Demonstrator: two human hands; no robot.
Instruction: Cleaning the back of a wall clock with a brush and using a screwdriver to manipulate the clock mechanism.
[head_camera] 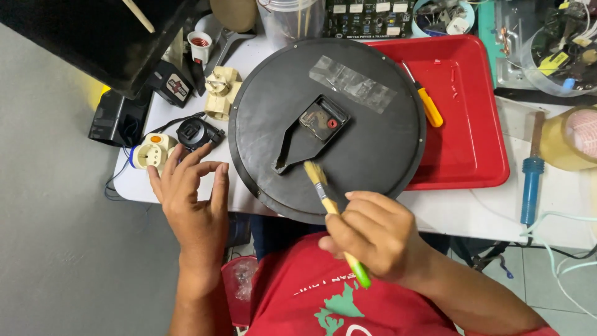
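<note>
A round black clock (367, 143) lies face down on the white table (460, 208), its back up, with a square movement (323, 119) at the centre and a strip of clear tape above it. My right hand (373, 236) grips a small paintbrush (326, 199) with a green handle; its pale bristles touch the clock's back just below the movement. My left hand (193, 199) rests open on the table's near left edge, fingers spread, beside the clock's rim and close to a cream plug adapter (151, 152).
A red tray (472, 112) lies under the clock's right side, holding a yellow-handled screwdriver (426, 102). A blue-handled soldering iron (532, 177) lies at right. Cream sockets (221, 92), a black box (118, 115), a circuit board (367, 15) and cluttered containers fill the back.
</note>
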